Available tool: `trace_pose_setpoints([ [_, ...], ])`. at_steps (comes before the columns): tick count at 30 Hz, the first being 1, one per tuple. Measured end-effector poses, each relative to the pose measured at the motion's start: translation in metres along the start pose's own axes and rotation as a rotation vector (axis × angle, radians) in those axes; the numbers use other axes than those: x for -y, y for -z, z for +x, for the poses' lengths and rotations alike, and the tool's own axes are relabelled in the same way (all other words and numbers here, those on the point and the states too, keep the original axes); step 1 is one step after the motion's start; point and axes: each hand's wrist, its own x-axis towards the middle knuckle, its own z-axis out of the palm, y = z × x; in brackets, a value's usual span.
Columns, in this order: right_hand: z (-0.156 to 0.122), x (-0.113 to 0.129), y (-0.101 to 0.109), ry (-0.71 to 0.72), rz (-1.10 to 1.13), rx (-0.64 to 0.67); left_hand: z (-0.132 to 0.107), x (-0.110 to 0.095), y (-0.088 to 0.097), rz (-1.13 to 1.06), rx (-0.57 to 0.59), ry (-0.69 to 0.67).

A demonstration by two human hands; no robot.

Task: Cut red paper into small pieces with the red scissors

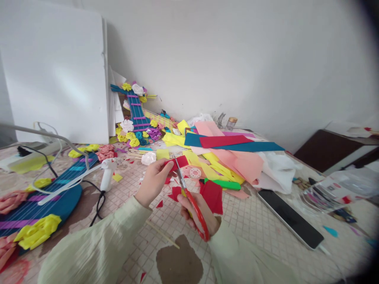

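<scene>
My left hand (pixel 153 180) pinches a small piece of red crepe paper (pixel 181 162) between thumb and fingers. In my right hand (pixel 197 211) are scissors with red handles (pixel 199 215), their blades pointing up and away, right at the red piece. Whether the blades are parted is hard to make out. Below the hands lie red scraps (pixel 160 204) on the table. A larger folded red crepe paper sheet (pixel 211 197) rests just behind my right hand, close to a green marker-like stick (pixel 222 184).
A blue guitar-shaped craft with paper flowers (pixel 66 201) lies at left, beside a white glue gun (pixel 108 173). Another decorated guitar shape (pixel 136 108) leans at the back. Crepe strips (pixel 237 146) pile up behind. On the right are a phone (pixel 291 217) and a clear plastic container (pixel 334 191).
</scene>
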Motion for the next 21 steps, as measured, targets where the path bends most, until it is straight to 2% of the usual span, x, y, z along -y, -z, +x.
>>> trace_pose_setpoints([
  [10,-0.0004,-0.0013,-0.0021,0.019,0.041,-0.102,0.0014,0.0005,0.0005,0.01,0.004,-0.04],
  [21,0.0041,-0.0049,-0.0052,0.112,0.138,-0.246,0.0017,0.0028,0.0021,0.055,0.014,-0.025],
])
